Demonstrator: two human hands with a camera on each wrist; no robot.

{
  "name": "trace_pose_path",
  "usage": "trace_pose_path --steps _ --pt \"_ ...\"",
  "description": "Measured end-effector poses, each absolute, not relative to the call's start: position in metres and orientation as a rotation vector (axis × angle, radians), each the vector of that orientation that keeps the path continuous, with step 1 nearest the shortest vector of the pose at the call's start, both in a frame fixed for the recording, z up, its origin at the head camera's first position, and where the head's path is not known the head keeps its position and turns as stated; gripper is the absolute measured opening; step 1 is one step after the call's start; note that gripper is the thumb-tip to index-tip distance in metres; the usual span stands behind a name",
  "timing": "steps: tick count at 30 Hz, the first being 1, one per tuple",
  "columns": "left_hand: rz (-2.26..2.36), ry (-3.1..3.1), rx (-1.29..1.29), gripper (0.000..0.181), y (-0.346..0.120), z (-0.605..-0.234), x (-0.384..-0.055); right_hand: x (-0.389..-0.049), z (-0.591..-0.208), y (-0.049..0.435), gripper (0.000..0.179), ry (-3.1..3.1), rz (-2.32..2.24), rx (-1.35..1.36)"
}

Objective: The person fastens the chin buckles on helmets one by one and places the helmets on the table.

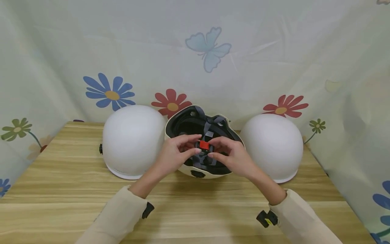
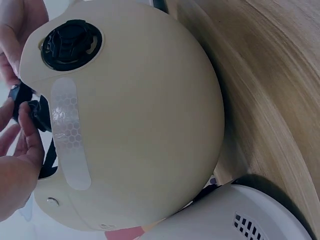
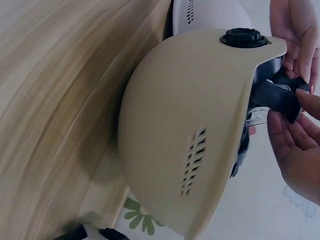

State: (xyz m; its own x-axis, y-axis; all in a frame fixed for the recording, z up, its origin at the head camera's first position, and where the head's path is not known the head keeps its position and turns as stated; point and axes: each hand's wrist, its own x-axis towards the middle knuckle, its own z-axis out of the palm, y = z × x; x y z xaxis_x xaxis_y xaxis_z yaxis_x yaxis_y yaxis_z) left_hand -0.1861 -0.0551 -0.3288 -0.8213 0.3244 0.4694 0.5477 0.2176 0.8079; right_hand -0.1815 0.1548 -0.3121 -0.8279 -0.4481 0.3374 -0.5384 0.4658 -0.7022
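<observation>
A cream helmet [image 1: 210,174] lies upside down on the table, its black padded inside facing up. Above its opening, both hands meet at a red and black chin strap buckle [image 1: 204,145]. My left hand [image 1: 178,152] pinches the buckle's left end between thumb and fingers. On the other end, my right hand [image 1: 231,154] has the same kind of grip. Dark webbing strap [image 3: 275,97] runs from the helmet up to the fingers in the right wrist view. A black dial [image 2: 71,45] sits on the helmet's rim, on the side near me.
White helmets stand dome up on either side, one at left [image 1: 134,142] and one at right [image 1: 274,147]. Both flank the cream helmet closely. Wood-grain table [image 1: 195,210] lies under all three. Behind it hangs a flower-print cloth [image 1: 146,51].
</observation>
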Motion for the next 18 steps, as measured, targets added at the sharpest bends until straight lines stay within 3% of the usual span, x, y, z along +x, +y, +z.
trace_pose_path --steps 18 --pt "-1.774 -2.314 -0.784 0.034 -0.097 -0.339 -0.173 -0.181 -0.341 0.19 0.033 -2.754 1.208 1.004"
